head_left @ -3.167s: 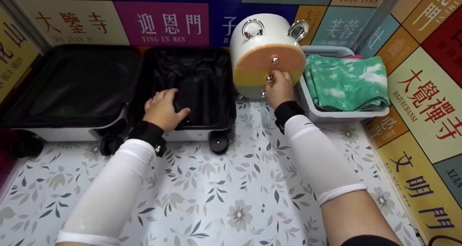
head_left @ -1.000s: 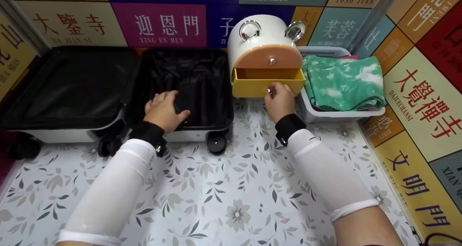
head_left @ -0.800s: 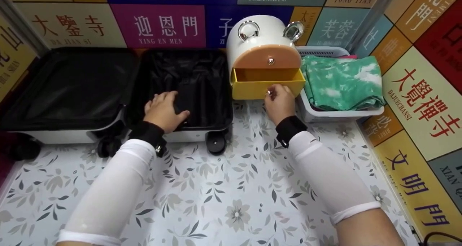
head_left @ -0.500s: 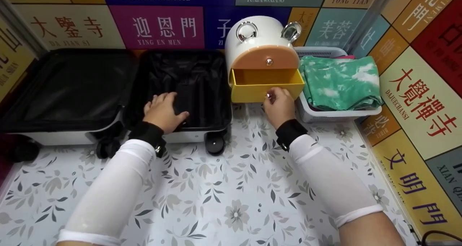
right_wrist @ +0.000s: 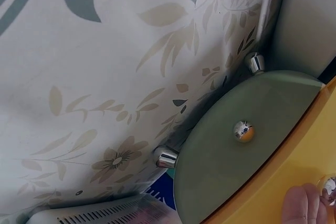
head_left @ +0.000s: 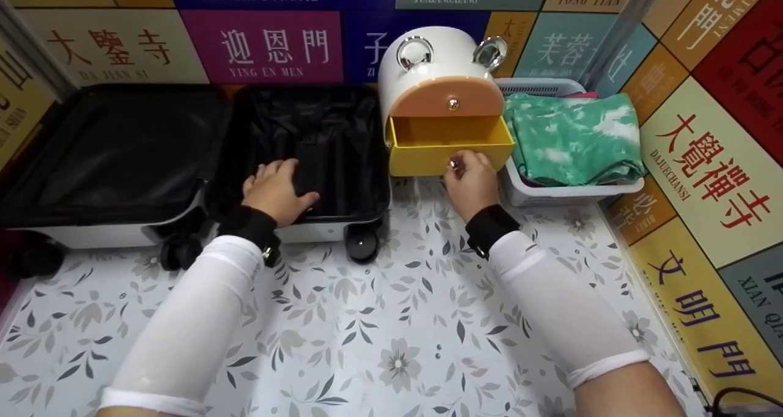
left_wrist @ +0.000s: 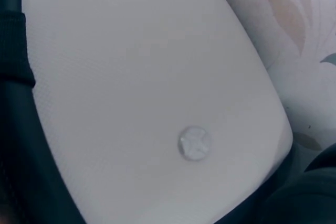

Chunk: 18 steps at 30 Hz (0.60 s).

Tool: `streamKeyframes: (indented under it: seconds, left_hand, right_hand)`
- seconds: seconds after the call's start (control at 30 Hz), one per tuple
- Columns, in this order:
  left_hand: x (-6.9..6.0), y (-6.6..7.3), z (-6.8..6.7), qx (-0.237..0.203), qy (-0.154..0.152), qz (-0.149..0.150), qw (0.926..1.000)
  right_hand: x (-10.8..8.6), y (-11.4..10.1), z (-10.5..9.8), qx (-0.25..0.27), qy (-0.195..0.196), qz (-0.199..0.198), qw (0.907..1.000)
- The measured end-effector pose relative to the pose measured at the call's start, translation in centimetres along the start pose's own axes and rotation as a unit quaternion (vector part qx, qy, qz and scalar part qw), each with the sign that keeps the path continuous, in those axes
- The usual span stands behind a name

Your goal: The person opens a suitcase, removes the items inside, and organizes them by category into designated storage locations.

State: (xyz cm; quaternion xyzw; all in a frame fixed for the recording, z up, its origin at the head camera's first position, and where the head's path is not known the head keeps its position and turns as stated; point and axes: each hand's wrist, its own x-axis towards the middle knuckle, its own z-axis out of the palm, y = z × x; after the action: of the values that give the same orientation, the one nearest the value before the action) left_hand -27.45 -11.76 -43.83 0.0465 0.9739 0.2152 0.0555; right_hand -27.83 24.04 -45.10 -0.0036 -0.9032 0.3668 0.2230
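My right hand pinches the round metal knob of a yellow drawer. The drawer sticks out from a white round-topped cabinet with silver ears, and its visible inside looks bare. Above it an orange drawer is closed. In the right wrist view a green-grey bottom drawer is closed too, with my fingertips beside the yellow drawer's knob. My left hand lies with spread fingers over the near edge of an open black-lined suitcase. Only the suitcase's pale outer shell shows in the left wrist view.
Left of it lies the suitcase's other half. A light grey basket holding a folded green tie-dye cloth stands right of the cabinet. Leaf-patterned sheeting covers the surface in front. Printed panels wall the back and sides.
The yellow drawer, closed at first, has slid out toward me with my right hand on its knob, moving only slightly further lately. My left hand has stayed in place.
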Motion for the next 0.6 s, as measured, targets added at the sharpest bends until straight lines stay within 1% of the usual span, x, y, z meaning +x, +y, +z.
streamKeyframes:
  seconds: [0.1,0.2,0.43,0.6]
  left_hand:
    - [0.05,0.14,-0.03,0.003,-0.010,-0.002,0.9999]
    - [0.12,0.28,-0.11,0.005,-0.029,-0.002,0.9996]
    - [0.48,0.45,-0.48,0.022,-0.097,-0.005,0.9951]
    - [0.92,0.64,-0.32,0.040,-0.132,0.006,0.9904]
  right_hand:
    - [-0.06,0.06,0.03,0.004,0.002,-0.002,1.0000]
    - [-0.14,0.17,-0.01,0.005,0.003,-0.003,1.0000]
    - [-0.42,0.61,-0.22,0.010,0.014,-0.029,0.9994]
    - [-0.44,0.60,-0.34,0.020,0.030,-0.038,0.9986]
